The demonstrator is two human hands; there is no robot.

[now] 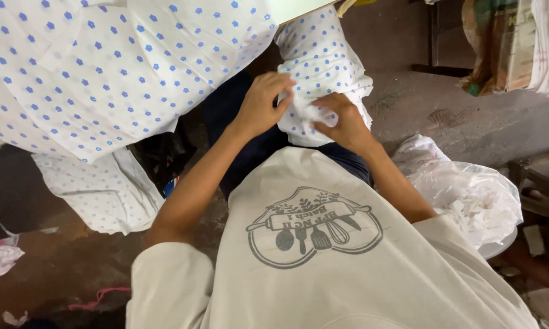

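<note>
I look down over my white printed shirt at my lap. My left hand [262,100] and my right hand [342,122] both pinch the lower end of a white cloth with small blue-pink flowers [320,52] that hangs down from above onto my knees. The fingers of both hands are closed on a bunched bit of this cloth between them. A larger sheet of the same flowered cloth [103,67] spreads across the upper left, draped off a table edge.
A clear plastic bag of white cloth pieces [469,195] sits on the floor at my right. More flowered cloth [103,192] hangs at lower left. Wooden furniture legs [439,36] and stacked goods [512,42] stand at the far right on the concrete floor [469,122].
</note>
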